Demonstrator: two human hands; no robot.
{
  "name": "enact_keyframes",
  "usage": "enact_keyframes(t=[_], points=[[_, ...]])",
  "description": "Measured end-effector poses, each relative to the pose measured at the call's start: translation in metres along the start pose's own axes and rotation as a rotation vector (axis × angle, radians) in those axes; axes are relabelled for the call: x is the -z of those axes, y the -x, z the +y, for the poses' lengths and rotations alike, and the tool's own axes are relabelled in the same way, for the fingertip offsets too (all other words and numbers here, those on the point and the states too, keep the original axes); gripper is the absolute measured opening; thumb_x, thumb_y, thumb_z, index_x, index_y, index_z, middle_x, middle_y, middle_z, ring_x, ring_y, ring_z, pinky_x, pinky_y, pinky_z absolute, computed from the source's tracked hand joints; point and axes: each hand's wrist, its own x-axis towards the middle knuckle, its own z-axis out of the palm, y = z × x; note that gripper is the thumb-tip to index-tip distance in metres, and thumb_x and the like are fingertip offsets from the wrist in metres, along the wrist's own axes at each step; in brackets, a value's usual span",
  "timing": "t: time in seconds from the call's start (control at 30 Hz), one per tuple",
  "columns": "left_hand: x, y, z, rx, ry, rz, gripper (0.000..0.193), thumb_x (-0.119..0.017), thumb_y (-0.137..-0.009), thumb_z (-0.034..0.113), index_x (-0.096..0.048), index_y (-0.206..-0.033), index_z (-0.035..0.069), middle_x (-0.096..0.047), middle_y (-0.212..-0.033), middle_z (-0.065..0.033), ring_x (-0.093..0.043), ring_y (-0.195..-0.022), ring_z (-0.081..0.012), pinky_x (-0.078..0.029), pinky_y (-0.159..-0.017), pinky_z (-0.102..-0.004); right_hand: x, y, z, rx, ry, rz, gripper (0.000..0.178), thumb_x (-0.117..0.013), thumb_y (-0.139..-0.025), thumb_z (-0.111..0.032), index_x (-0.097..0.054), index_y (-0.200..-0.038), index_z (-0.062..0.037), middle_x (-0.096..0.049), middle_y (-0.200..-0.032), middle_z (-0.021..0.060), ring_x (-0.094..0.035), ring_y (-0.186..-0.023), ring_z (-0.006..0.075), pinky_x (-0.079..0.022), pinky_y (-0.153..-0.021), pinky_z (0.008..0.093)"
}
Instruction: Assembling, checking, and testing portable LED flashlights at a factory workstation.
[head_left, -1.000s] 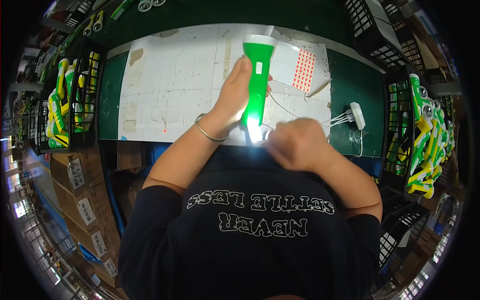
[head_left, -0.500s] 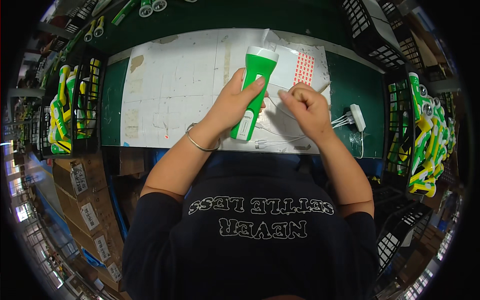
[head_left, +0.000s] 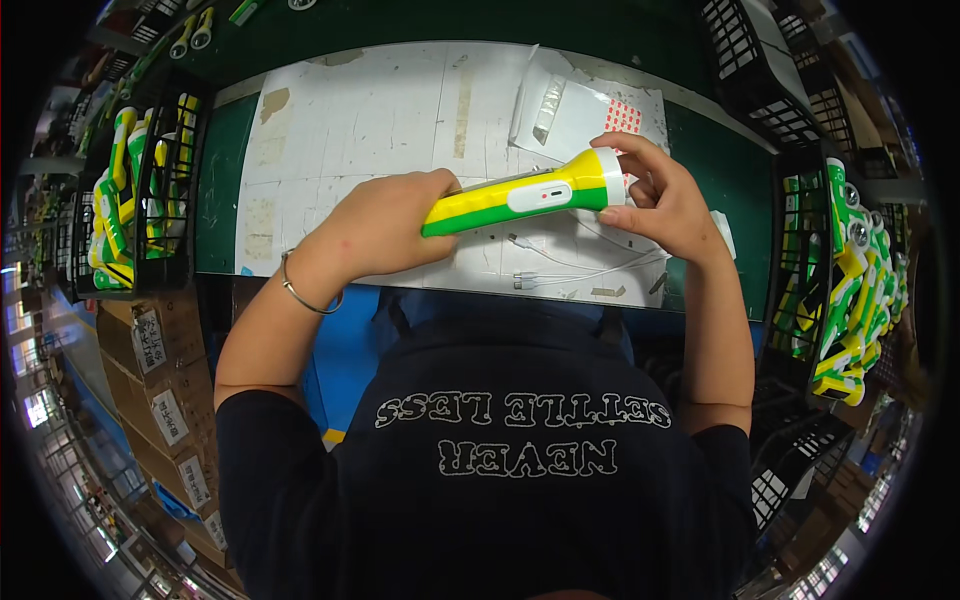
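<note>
A yellow and green flashlight (head_left: 490, 206) lies across both hands above the white work surface, its white-rimmed head to the right. My left hand (head_left: 385, 225) is closed round the tail end of the handle. At the head, my right hand (head_left: 675, 205) grips the white rim between thumb and fingers. A white oval panel with a small red dot and a dark slot faces up on the handle. The lens is turned to the right, out of sight. Under the flashlight, white charging cables (head_left: 570, 278) lie on the board.
A sheet of red stickers (head_left: 624, 116) lies on a clear plastic bag (head_left: 548, 105) at the back right. Black crates full of flashlights flank the table, one at left (head_left: 175, 220) and one at right (head_left: 795, 260). A white charger (head_left: 722, 235) sits partly behind my right wrist.
The flashlight has turned from near upright to lying sideways, so its yellow side now shows. My left hand has shifted left to its tail. My right hand, earlier apart from it, now holds its head.
</note>
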Motion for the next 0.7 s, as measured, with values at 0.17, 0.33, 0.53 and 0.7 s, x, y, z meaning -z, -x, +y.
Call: enact_keyframes(t=[0.17, 0.33, 0.53, 0.7], points=[[-0.003, -0.006, 0.005, -0.068, 0.206, -0.113, 0.043, -0.066, -0.072, 0.023, -0.05, -0.107, 0.003, -0.061, -0.091, -0.0167, -0.06, -0.085, -0.0318, -0.047, -0.075, -0.036, -0.012, -0.01, 0.001, 0.034, -0.107, -0.089, 0.066, -0.081, -0.061, -0.013, -0.053, -0.122, -0.0139, -0.051, -0.099, 0.0041, -0.027, -0.052, -0.0013, -0.027, -0.049, 0.0128], [-0.033, -0.025, 0.001, -0.039, 0.707, -0.027, 0.064, -0.067, -0.073, 0.022, -0.037, -0.125, -0.001, -0.055, -0.11, -0.0189, -0.055, -0.1, -0.0262, -0.043, -0.086, -0.0325, -0.017, -0.034, 0.027, 0.018, -0.251, 0.001, 0.044, -0.074, -0.07, -0.012, -0.057, -0.11, -0.005, -0.059, -0.091, 0.0006, -0.037, -0.051, -0.0018, -0.033, -0.051, 0.014], [-0.056, -0.038, -0.007, 0.123, 0.897, 0.112, 0.068, -0.067, -0.075, 0.021, -0.033, -0.129, -0.001, -0.051, -0.109, -0.0152, -0.052, -0.097, -0.019, -0.045, -0.08, -0.0308, -0.063, -0.04, 0.047, -0.008, 0.784, 0.236, 0.031, -0.064, -0.074, -0.033, -0.063, -0.09, -0.007, -0.061, -0.088, 0.0088, -0.06, -0.082, 0.0291, -0.048, -0.071, 0.038], [-0.058, -0.044, 0.002, 0.094, 0.789, 0.242, 0.073, -0.068, -0.074, 0.025, -0.031, -0.13, -0.003, -0.053, -0.113, -0.0206, -0.053, -0.106, -0.0263, -0.042, -0.089, -0.033, -0.046, -0.033, 0.047, -0.032, -0.073, 0.106, 0.018, -0.064, -0.082, -0.018, -0.061, -0.089, -0.0017, -0.062, -0.078, 0.003, -0.058, -0.07, 0.0098, -0.045, -0.064, 0.0228]])
